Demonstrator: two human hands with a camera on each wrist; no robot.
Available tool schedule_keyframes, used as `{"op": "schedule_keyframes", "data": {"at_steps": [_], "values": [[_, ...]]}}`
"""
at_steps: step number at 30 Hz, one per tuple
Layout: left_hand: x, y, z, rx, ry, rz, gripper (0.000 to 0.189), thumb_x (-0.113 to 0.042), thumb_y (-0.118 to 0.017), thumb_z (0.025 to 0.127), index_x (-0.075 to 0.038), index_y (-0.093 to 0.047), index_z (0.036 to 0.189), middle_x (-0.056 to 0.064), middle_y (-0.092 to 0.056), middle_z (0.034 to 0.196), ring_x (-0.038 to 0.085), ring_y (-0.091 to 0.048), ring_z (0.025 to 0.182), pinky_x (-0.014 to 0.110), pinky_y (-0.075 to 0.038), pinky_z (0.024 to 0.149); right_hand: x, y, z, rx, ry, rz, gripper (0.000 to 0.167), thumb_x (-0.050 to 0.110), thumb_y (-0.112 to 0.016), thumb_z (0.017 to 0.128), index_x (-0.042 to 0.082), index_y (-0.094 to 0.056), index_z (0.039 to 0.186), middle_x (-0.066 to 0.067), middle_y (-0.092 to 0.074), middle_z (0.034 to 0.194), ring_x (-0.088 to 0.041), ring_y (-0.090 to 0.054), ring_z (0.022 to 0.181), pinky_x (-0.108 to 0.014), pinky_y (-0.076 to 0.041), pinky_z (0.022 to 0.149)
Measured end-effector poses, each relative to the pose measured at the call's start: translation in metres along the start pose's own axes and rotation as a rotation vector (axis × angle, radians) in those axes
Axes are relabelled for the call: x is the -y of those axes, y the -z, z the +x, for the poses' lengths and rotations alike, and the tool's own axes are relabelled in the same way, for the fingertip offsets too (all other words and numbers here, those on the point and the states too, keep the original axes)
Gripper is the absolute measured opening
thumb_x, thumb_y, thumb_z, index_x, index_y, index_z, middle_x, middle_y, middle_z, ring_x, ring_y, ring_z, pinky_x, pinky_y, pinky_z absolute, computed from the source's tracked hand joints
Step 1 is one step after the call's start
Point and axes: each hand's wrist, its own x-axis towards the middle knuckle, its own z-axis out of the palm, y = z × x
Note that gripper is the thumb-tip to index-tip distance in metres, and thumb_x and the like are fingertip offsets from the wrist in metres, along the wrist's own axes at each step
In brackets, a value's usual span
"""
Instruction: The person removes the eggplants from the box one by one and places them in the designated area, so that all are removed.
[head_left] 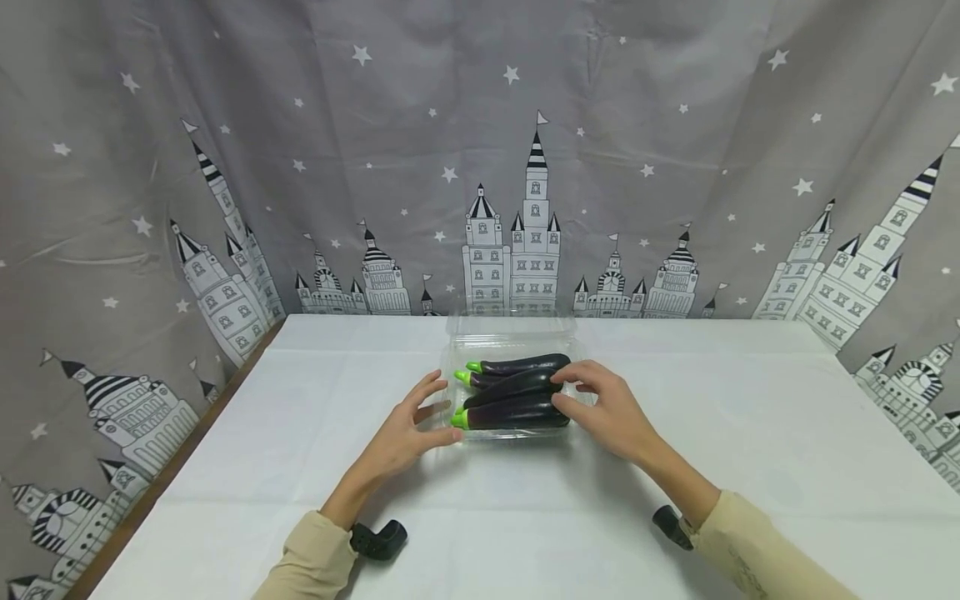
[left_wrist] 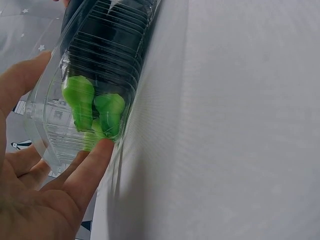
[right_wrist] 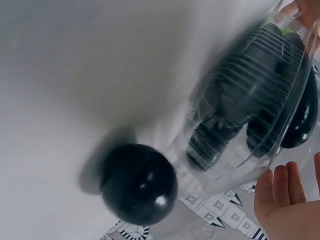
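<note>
A clear plastic clamshell container point(head_left: 510, 340) sits on the white table with its lid tipped back. Several dark purple eggplants point(head_left: 517, 412) with bright green stem ends point(left_wrist: 79, 97) lie side by side in it, stems to the left. My left hand point(head_left: 405, 429) spans the container's left end, fingers apart, thumb right at the near corner. From the right, my right hand point(head_left: 611, 408) reaches over the blunt ends, thumb and fingers spread. In the right wrist view, the right hand point(right_wrist: 287, 200) has extended fingers close to the container's rim.
The white tabletop point(head_left: 517, 525) surrounds the container. A glossy dark round shape point(right_wrist: 140, 185) shows beside the container in the right wrist view. Behind the table hangs a grey curtain point(head_left: 405, 83) with castles and stars. Black devices point(head_left: 380, 542) are on both wrists.
</note>
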Motion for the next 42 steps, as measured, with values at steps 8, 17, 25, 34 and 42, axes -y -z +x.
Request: {"op": "schedule_keyframes", "data": {"at_steps": [8, 17, 25, 34, 42], "values": [[0.0, 0.001, -0.001, -0.001, -0.009, -0.02, 0.082, -0.019, -0.08, 0.084, -0.002, -0.035, 0.15, 0.009, -0.012, 0.164, 0.039, -0.041, 0.136, 0.056, -0.035, 0.107, 0.008, -0.007, 0.009, 0.004, 0.065, -0.008, 0.02, 0.01, -0.07, 0.089, 0.004, -0.072, 0.108, -0.003, -0.066, 0.113, -0.026, -0.06, 0.104, -0.048, -0.049, 0.092], [0.003, -0.004, 0.001, 0.009, -0.006, -0.036, 0.086, -0.018, -0.08, 0.084, -0.004, -0.031, 0.153, 0.008, -0.014, 0.163, 0.039, -0.041, 0.136, 0.055, -0.036, 0.107, 0.011, -0.019, 0.018, 0.016, 0.102, 0.004, 0.02, 0.01, -0.07, 0.089, 0.006, -0.073, 0.108, -0.005, -0.066, 0.114, -0.026, -0.061, 0.105, -0.048, -0.049, 0.09], [0.003, -0.002, 0.0, -0.005, -0.003, -0.037, 0.084, -0.02, -0.081, 0.083, -0.001, -0.035, 0.151, 0.008, -0.014, 0.163, 0.039, -0.042, 0.135, 0.054, -0.037, 0.106, 0.019, -0.03, 0.036, 0.032, 0.108, -0.03, 0.02, 0.014, -0.07, 0.087, 0.008, -0.073, 0.106, -0.003, -0.067, 0.112, -0.024, -0.061, 0.11, -0.048, -0.047, 0.096], [0.003, 0.0, 0.0, -0.008, 0.003, -0.032, 0.086, -0.021, -0.081, 0.083, -0.003, -0.033, 0.152, 0.007, -0.014, 0.163, 0.039, -0.042, 0.135, 0.054, -0.037, 0.106, 0.017, -0.038, 0.056, 0.138, 0.047, -0.077, 0.027, 0.02, -0.068, 0.09, 0.006, -0.071, 0.113, -0.009, -0.066, 0.12, -0.029, -0.057, 0.117, -0.051, -0.043, 0.101], [0.002, -0.001, 0.0, -0.007, 0.01, -0.019, 0.082, -0.02, -0.08, 0.084, -0.004, -0.036, 0.151, 0.007, -0.013, 0.164, 0.04, -0.04, 0.136, 0.056, -0.035, 0.107, 0.009, -0.042, 0.062, 0.248, -0.019, -0.083, 0.036, 0.023, -0.066, 0.091, 0.003, -0.068, 0.121, -0.01, -0.063, 0.126, -0.031, -0.055, 0.122, -0.052, -0.04, 0.103]]}}
